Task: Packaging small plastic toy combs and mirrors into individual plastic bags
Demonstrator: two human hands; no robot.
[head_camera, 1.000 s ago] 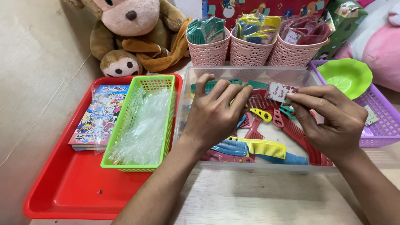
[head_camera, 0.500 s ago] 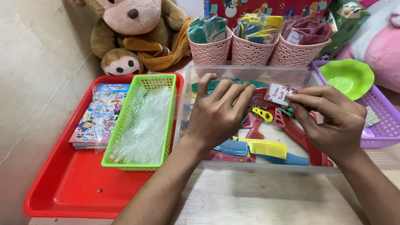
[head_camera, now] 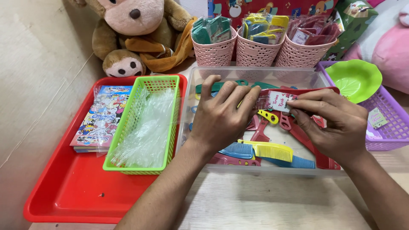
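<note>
1. Red plastic tray, biggest thing here, holds a stack of comic booklets in a clear sleeve and a green basket full of clear plastic bags.
2. Clear bin, centre of the table, w/ loose combs: yellow comb, blue comb, several red ones.
3. Behind it: three pink baskets of bagged combs, a plush monkey at left. Purple basket at right w/ a green bowl.
4. Left hand over the bin, fingers spread flat and a bit curled, tips on the left end of a red comb w/ paper label.
5. Right hand: thumb and forefinger pinching the comb's label end. Comb sits level, just above the bin's contents, btw both hands.
6. Handling, my guess: light, stiff plastic, teeth thin and probably bendy. The spine looks the best hold; the label is paper, so could crease or tear.
7. Hard to tell: comb's middle is hidden under the left fingers, can't see if a bag is on it. Both forearms cut off at frame bottom. Combs under the hands mostly covered.
</note>
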